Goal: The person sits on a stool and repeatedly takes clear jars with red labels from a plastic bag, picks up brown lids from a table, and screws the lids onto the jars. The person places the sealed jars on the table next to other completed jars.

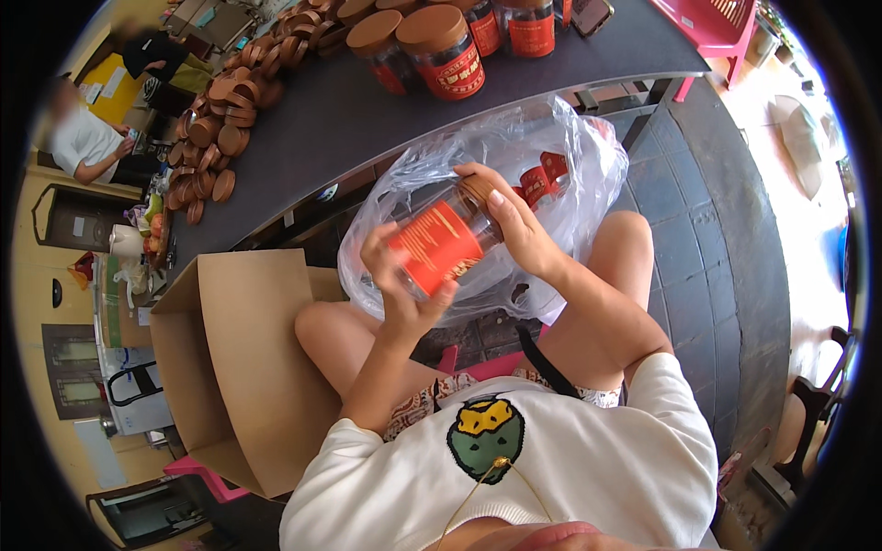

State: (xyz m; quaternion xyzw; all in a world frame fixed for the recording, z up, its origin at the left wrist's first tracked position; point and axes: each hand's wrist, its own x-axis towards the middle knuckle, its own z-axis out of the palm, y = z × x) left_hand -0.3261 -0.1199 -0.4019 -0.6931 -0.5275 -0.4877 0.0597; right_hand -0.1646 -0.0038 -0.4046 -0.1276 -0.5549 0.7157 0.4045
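A clear jar [436, 246] with a red wraparound label lies tilted between my hands, over an open clear plastic bag [386, 216]. My left hand [406, 298] is wrapped round its lower part, fingers on one side and thumb on the other. My right hand [516, 228] closes over the brown lid [474, 191] at the jar's upper end; whether the lid is fully seated cannot be seen. Inside the bag, just past my right hand, are more red-labelled pieces [542, 180], partly veiled by the plastic.
Several lidded jars [450, 69] stand on the dark table [340, 129] ahead, beside a long heap of brown lids [220, 115]. A phone [591, 16] lies at the far right. At my left stands a cardboard box [262, 358]. Two people are at the far left.
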